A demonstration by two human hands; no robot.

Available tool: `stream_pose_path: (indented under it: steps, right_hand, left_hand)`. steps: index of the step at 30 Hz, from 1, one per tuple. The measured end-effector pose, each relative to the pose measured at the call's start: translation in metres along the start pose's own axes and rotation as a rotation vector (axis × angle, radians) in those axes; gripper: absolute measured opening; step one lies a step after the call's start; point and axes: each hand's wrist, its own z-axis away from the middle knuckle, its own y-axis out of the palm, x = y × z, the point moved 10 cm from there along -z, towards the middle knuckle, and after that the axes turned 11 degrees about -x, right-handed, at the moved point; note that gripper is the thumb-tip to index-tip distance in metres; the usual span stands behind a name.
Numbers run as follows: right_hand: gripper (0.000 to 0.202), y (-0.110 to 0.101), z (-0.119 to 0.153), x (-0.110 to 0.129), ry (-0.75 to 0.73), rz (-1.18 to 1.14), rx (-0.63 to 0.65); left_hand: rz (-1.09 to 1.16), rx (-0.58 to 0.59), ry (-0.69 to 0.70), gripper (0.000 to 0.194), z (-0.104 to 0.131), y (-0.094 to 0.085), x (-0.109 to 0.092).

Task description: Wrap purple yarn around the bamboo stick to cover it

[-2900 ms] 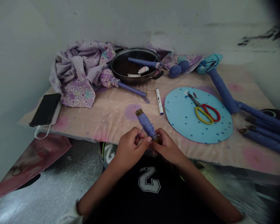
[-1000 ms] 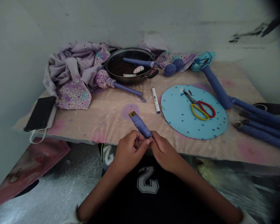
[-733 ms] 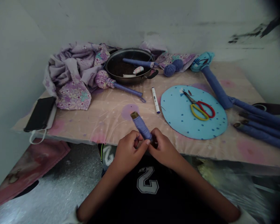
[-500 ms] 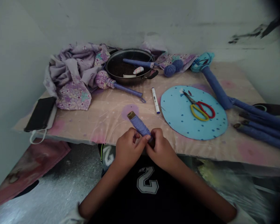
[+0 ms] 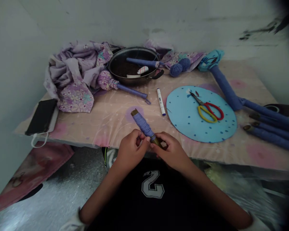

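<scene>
A brown tube wound with blue-violet yarn slants between my two hands, just over the near edge of the table. Its bare brown ends show at top and bottom. My left hand is closed on it, thumb and fingers pinching at the lower part of the winding. Around the bare lower end, the thumb and fingers of my right hand are closed. Part of the fingers of both hands is hidden behind the tube and the thumbs.
Red-and-yellow-handled scissors lie on a light-blue oval sheet, beside a white marker. Behind stand a black pan, floral cloth and yarn balls. Several blue-wrapped tubes lie right; a black phone-like object left.
My right hand has shifted slightly right and opened out a little around the tube's lower end, so more bare brown shows. The tube's top sits slightly higher in view.
</scene>
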Motion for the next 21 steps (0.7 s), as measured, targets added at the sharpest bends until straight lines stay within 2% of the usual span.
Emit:
stream_pose_path:
  steps: [3, 7, 13, 17, 21]
  right_hand:
    - [0.015, -0.004, -0.003, 0.004, -0.078, 0.113, -0.065]
    - [0.019, 0.001, 0.000, 0.003, -0.066, 0.146, -0.033]
    - [0.028, 0.010, 0.008, 0.006, -0.053, 0.025, 0.076]
    - [0.031, 0.008, 0.005, 0.000, -0.017, -0.054, 0.053]
    - [0.031, 0.008, 0.003, -0.011, 0.091, -0.162, 0.034]
  left_hand:
    - [-0.035, 0.038, 0.019, 0.020, 0.002, 0.007, -0.004]
    - [-0.096, 0.034, 0.042, 0.022, 0.002, 0.015, -0.005]
    - [-0.151, -0.044, 0.054, 0.022, 0.001, 0.010, -0.002]
    - [-0.173, -0.061, 0.076, 0.019, 0.002, 0.007, -0.003]
    - [-0.189, -0.048, 0.085, 0.017, 0.003, 0.008, -0.001]
